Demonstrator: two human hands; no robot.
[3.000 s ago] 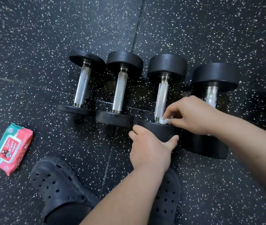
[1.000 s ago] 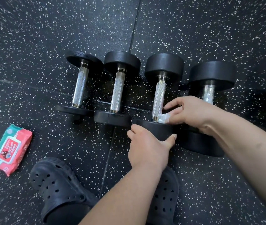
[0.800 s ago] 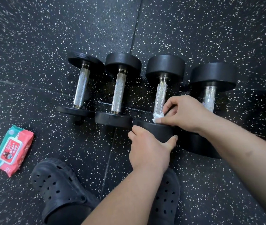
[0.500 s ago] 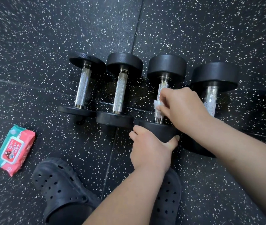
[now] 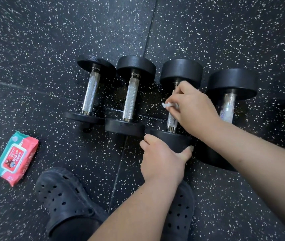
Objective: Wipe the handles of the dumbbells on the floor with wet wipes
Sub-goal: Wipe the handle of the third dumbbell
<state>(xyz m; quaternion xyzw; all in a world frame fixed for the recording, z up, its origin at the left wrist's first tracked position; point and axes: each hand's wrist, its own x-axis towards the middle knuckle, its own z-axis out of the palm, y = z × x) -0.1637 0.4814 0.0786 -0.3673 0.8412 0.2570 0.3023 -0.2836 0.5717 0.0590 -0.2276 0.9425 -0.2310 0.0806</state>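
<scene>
Several black dumbbells with knurled steel handles lie side by side on the speckled rubber floor. My right hand (image 5: 193, 106) is wrapped around the upper part of the third dumbbell's handle (image 5: 172, 121), pinching a crumpled white wet wipe (image 5: 167, 105) against it. My left hand (image 5: 162, 160) grips the near weight (image 5: 171, 140) of that same dumbbell. The leftmost dumbbell (image 5: 91, 96) and the second one (image 5: 131, 101) are untouched. The rightmost dumbbell's handle (image 5: 227, 108) looks wet and shiny, partly hidden behind my right forearm.
A red and teal pack of wet wipes (image 5: 15, 158) lies on the floor at the left. My two black perforated clogs (image 5: 63, 197) stand close below the dumbbells. Seams between the floor mats run through the scene.
My right hand has slid the wipe from the near end of the third handle up toward its far weight. My left hand has kept its grip on the near weight.
</scene>
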